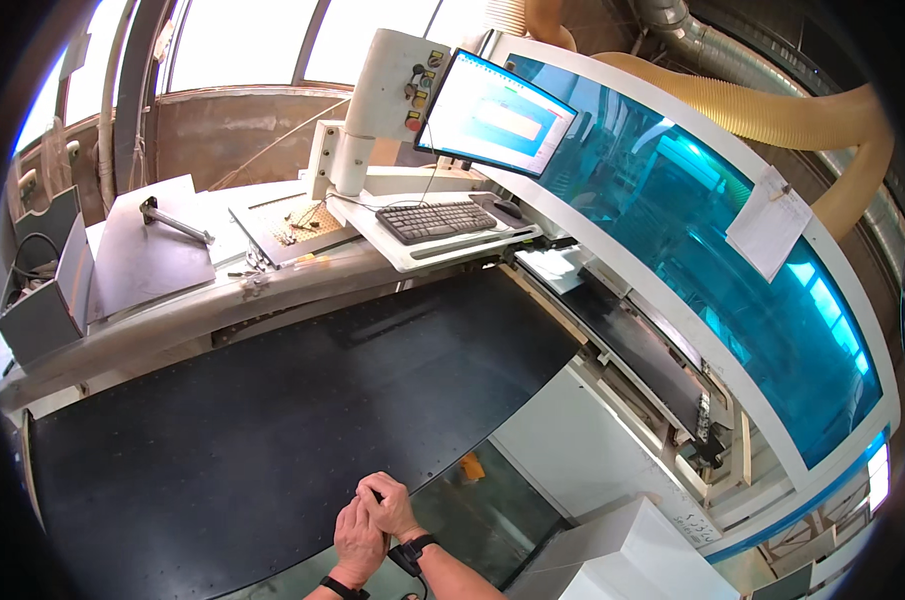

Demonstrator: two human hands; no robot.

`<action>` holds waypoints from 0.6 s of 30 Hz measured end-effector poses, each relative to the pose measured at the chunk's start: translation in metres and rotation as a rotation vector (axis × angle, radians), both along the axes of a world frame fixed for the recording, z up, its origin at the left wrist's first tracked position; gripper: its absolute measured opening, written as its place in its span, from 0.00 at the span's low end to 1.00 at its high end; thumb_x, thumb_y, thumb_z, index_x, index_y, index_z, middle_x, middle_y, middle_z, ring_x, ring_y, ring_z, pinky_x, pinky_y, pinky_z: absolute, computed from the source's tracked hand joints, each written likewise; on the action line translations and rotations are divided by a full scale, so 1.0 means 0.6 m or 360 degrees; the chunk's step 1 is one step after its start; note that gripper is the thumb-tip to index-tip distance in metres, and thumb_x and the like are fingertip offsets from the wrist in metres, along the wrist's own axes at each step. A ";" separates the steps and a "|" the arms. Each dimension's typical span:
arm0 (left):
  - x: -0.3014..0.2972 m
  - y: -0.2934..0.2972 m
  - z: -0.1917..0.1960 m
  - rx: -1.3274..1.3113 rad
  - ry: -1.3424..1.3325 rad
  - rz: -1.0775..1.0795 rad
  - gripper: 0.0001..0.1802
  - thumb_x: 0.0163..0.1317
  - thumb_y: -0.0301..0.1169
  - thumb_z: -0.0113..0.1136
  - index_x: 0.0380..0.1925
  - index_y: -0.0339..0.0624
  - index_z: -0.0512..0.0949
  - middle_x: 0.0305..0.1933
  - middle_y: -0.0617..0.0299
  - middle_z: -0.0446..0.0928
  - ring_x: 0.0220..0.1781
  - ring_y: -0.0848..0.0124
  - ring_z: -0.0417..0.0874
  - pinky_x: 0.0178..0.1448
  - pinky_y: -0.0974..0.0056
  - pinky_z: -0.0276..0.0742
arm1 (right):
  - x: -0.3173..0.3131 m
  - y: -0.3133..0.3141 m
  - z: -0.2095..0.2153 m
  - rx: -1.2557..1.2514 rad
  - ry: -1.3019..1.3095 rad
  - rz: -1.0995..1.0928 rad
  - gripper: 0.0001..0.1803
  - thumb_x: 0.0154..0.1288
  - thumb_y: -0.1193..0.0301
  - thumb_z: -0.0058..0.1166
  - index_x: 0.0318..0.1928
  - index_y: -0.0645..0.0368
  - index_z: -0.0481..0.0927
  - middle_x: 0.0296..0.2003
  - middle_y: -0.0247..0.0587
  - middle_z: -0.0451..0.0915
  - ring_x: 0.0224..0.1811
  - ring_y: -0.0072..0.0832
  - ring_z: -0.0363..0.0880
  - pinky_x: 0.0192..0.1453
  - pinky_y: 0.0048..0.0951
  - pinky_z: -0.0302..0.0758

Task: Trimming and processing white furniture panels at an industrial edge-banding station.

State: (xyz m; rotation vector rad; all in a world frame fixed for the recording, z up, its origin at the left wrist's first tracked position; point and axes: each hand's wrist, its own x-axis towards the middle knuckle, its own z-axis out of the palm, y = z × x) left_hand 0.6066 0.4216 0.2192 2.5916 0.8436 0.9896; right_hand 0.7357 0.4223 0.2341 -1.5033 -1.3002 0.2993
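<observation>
My left hand (356, 538) and my right hand (390, 508) are together at the near edge of a long black table surface (272, 410). Both have their fingers closed, the right one resting over and against the left. A small dark bit shows between the fingers, but too little of it is visible to name. Each wrist wears a black band, and a black piece with a thin cable hangs by the right wrist.
Beyond the black surface, a keyboard (437, 222) and a mouse (509, 208) lie on a white shelf below a monitor (497, 115). A machine with a blue window (672, 220) stands at right. Grey box (57, 290), metal rod (177, 222) and wooden board (292, 225) sit far left.
</observation>
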 end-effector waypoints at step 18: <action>0.007 -0.003 0.007 0.0179 -0.0005 0.0109 0.29 0.56 0.33 0.66 0.57 0.32 0.77 0.56 0.47 0.79 0.60 0.51 0.79 0.64 0.51 0.74 | 0.005 0.005 -0.002 0.0068 -0.0032 0.0024 0.09 0.68 0.69 0.60 0.35 0.64 0.83 0.34 0.48 0.86 0.40 0.47 0.84 0.46 0.42 0.81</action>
